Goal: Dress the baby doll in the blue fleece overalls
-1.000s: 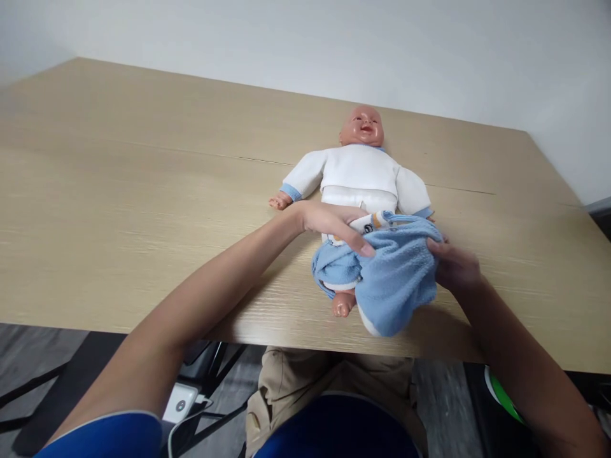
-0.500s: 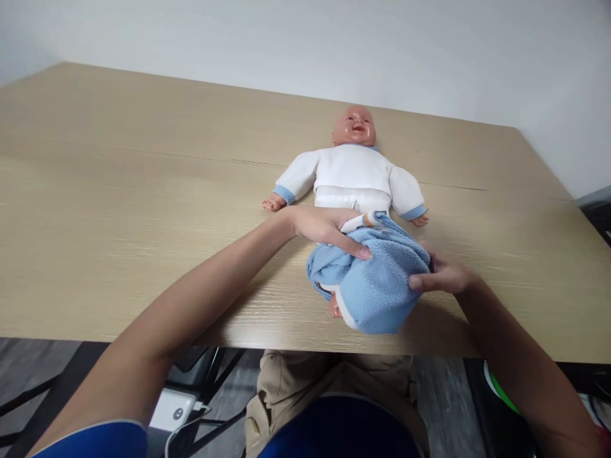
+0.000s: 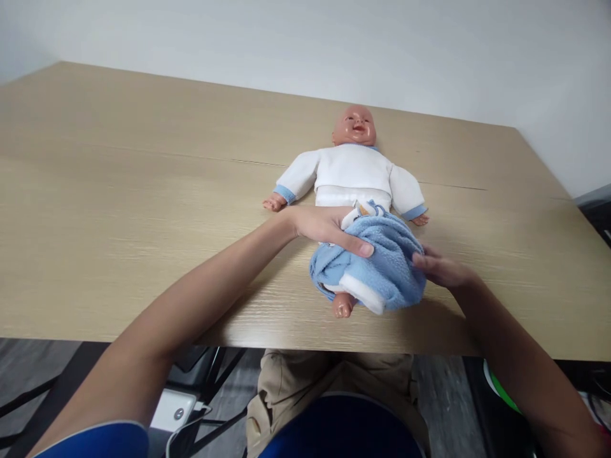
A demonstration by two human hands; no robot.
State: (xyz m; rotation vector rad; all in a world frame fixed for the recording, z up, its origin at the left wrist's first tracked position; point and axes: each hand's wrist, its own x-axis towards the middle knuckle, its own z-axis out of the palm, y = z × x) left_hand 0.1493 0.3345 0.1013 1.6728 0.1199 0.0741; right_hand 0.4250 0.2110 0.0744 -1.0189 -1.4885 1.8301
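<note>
A baby doll point(image 3: 354, 168) lies on its back, head away from me, in a white top with blue cuffs. Blue fleece doll trousers point(image 3: 389, 261) with white trim are bunched around its legs. One doll foot point(image 3: 343, 305) sticks out below the white-trimmed opening; the other foot is hidden. My left hand point(image 3: 329, 230) grips the cloth near the waist, thumb on top and fingers hidden behind it. At the right side of the trousers my right hand point(image 3: 442, 266) holds the fabric between thumb and fingers.
The wooden table point(image 3: 143, 210) has its near edge just in front of my lap, and a wall point(image 3: 305, 48) stands behind it. Below the edge at left is a white device point(image 3: 172, 409) with a cable. A green and white object point(image 3: 499, 388) is at lower right.
The lower part of the trousers has been drawn up and away from me, so more of the doll's foot shows. My right hand has shifted slightly upward; the left has barely moved.
</note>
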